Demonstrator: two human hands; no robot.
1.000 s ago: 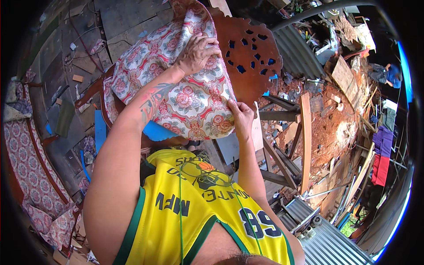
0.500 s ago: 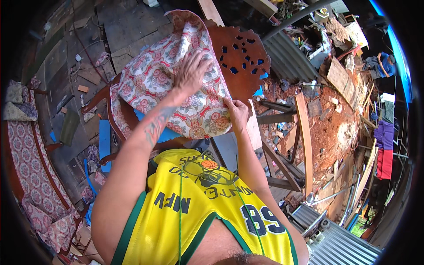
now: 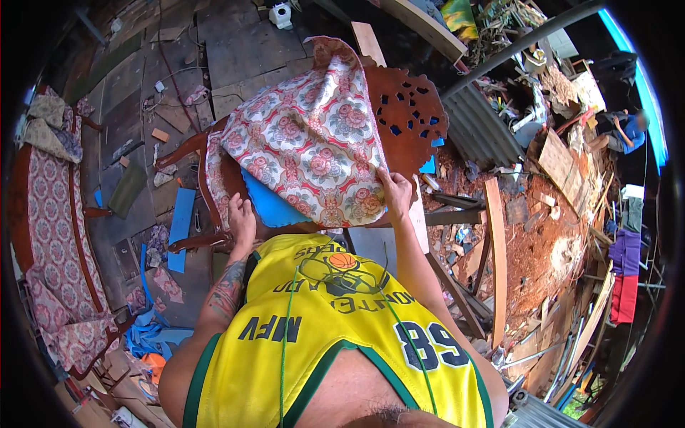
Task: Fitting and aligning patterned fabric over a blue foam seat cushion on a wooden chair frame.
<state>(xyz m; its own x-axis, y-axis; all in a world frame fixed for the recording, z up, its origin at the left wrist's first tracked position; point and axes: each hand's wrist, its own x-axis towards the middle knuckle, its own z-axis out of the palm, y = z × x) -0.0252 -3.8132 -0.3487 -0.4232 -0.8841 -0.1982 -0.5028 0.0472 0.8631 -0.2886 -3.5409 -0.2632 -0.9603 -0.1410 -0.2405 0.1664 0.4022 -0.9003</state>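
Note:
A floral upholstery fabric (image 3: 314,143) in white, red and pink drapes over a brown wooden chair (image 3: 410,143) whose carved back has cut-out holes. At the fabric's near right corner, my right hand (image 3: 397,192) pinches the edge between thumb and fingers. My left hand (image 3: 242,220) holds nothing, its fingers apart, beside the chair's near left frame. Between that hand and the fabric, blue foam (image 3: 275,203) shows uncovered on the seat. The fabric's far end stands up in a fold against the chair back.
A long seat with matching floral upholstery (image 3: 53,214) stands at the left. Wooden planks (image 3: 494,257) and corrugated sheet (image 3: 478,125) lie to the right, among scattered debris. A person in blue (image 3: 628,134) sits at the far right. A blue strip (image 3: 182,225) lies on the floor.
My left hand has come off the fabric and drawn back toward me, to the chair's near left side. My right hand still pinches the fabric edge. The view has shifted slightly.

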